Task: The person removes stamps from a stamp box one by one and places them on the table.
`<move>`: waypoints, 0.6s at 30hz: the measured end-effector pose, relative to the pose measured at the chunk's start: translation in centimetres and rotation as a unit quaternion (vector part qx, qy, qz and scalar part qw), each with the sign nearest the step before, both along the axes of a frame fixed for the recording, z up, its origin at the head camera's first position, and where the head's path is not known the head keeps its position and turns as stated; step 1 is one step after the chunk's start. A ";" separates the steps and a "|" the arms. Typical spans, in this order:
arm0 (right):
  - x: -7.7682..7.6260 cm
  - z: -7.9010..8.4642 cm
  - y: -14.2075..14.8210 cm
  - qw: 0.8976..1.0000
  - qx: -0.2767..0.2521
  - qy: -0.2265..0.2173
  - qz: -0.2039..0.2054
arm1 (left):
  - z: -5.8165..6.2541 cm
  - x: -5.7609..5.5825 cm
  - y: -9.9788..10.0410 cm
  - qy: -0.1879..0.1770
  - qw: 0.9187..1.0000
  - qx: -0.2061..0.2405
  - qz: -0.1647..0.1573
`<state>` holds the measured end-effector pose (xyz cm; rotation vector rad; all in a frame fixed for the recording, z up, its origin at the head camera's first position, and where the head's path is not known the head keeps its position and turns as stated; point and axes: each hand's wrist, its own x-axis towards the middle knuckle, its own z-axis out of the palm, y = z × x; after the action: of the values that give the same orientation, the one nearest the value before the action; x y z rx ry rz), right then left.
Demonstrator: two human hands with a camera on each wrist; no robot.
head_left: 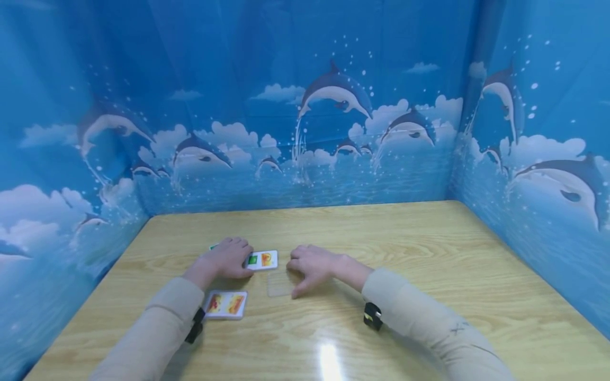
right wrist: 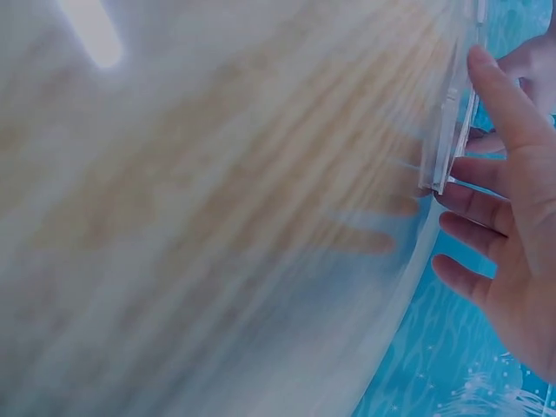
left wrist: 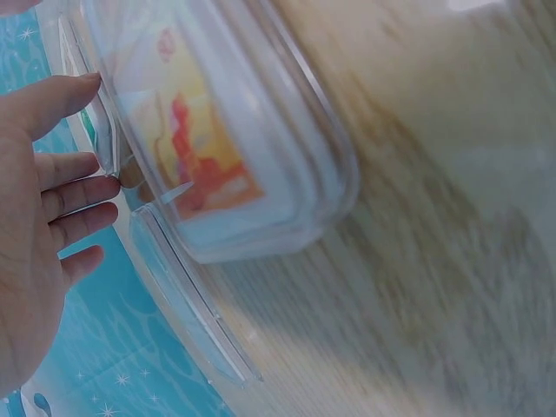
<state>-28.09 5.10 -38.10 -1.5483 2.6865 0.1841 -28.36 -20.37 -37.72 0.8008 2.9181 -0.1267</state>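
Note:
In the head view my left hand (head_left: pixel 226 259) spans the left end of a white card (head_left: pixel 263 260) with a green square and an orange picture, thumb and fingers at its long edges. Close by on the right, my right hand (head_left: pixel 314 267) holds the right side of a clear plastic piece (head_left: pixel 279 284) lying flat, its thumb at the near corner. From the right wrist view, thumb and forefinger span the clear piece (right wrist: pixel 445 143) edge-on. A stack of picture cards (head_left: pixel 226 305) lies beneath the left forearm; it fills the left wrist view's top, in a clear case (left wrist: pixel 300 148).
A small green-and-white corner (head_left: pixel 213 246) shows behind the left hand, the rest hidden. The wood-grain table (head_left: pixel 381 233) meets blue dolphin-print curtains (head_left: pixel 305 132) at its back and sides. Light glares off the near part of the tabletop.

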 end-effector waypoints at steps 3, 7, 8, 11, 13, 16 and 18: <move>-0.3 0.0 -0.1 1.000 -0.010 -0.003 -0.008 | 0.0 0.0 -0.1 0.001 1.000 0.003 -0.001; -0.8 0.1 -0.2 1.000 -0.026 0.008 -0.014 | -0.1 0.0 -0.2 0.000 1.000 0.003 -0.005; -0.9 0.2 -0.3 0.999 -0.028 0.012 -0.015 | -0.1 0.0 -0.2 0.001 1.000 0.003 -0.008; -1.2 0.4 -0.3 0.999 -0.040 0.023 -0.018 | -0.2 -0.1 -0.2 0.001 1.000 0.001 -0.007; -1.5 0.6 -0.4 0.998 -0.049 0.026 -0.020 | -0.2 -0.1 -0.3 0.002 1.000 0.001 -0.007; -1.9 0.8 -0.4 0.997 -0.062 0.023 -0.031 | -0.3 -0.1 -0.3 0.002 1.000 -0.003 -0.003; -2.2 0.8 -0.4 0.996 -0.069 0.016 -0.045 | -0.3 -0.1 -0.2 0.003 1.000 -0.001 -0.007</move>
<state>-30.29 4.66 -37.28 -1.4653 2.8411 0.0203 -28.42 -20.59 -38.03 0.8221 2.9177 -0.1332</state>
